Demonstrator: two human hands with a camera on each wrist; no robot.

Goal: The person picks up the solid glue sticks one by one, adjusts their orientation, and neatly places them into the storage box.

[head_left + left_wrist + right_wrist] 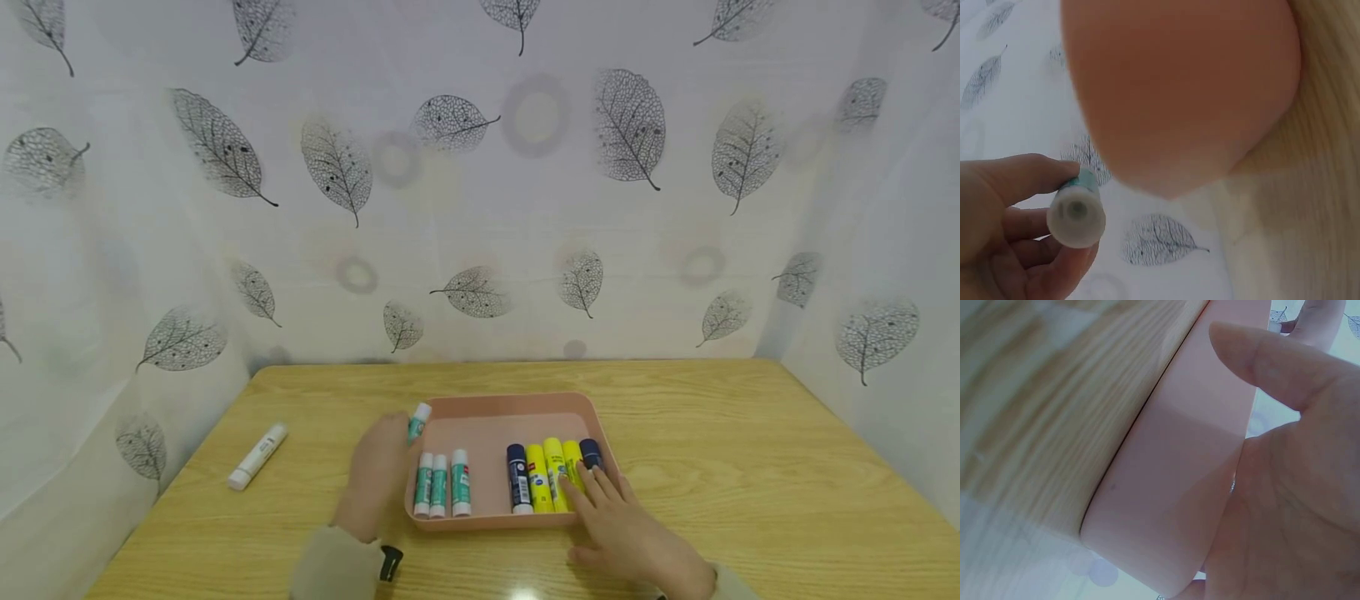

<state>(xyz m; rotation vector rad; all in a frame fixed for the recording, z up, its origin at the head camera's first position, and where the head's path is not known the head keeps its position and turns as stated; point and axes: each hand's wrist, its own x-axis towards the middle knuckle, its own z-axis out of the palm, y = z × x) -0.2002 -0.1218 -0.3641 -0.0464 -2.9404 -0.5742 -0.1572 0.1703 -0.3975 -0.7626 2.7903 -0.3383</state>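
Observation:
My left hand (381, 467) pinches a green and white glue stick (420, 422) at the left side of a pink tray (487, 479). In the left wrist view that glue stick (1077, 215) points its round white end at the camera, between thumb and fingers. Three green glue sticks (438, 486) lie side by side in the tray's left part. On its right are three yellow glue sticks (553, 475) with a navy one (518, 479) on either side. My right hand (630, 529) reaches over the front right corner with fingers extended, partly covering the rightmost sticks.
A white glue stick (257, 456) lies apart on the wooden table (697, 450), left of the tray. Behind the table hangs a pale curtain (465, 208) with a leaf print, and it continues along both sides.

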